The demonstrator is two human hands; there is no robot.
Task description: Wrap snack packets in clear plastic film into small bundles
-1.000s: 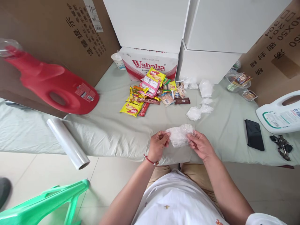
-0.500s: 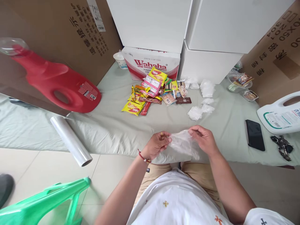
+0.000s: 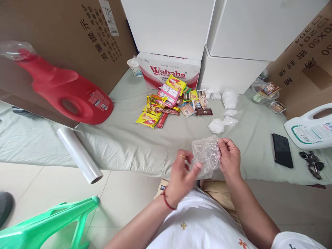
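Plastic film (image 3: 206, 157) near the front edge, pinched by the right hand (image 3: 230, 157)

A pale green cloth (image 3: 124, 145), creased along its front, covers the surface; white boxes (image 3: 168, 27) rise behind it, and floor tiles (image 3: 124, 193) show below. Thumb and fingers grip the film's right side; the left hand (image 3: 183, 173), thumb spread wide from the fingers, is at its other side.

Bare cloth separates the film from the snack packets (image 3: 169, 110) and the phone (image 3: 282, 150). A roll (image 3: 79, 155) overhangs the front edge.

Motion blurs the left hand; whether it touches the film, I cannot tell. The frame cuts off the green stool (image 3: 85, 204) and white bottle (image 3: 311, 128).
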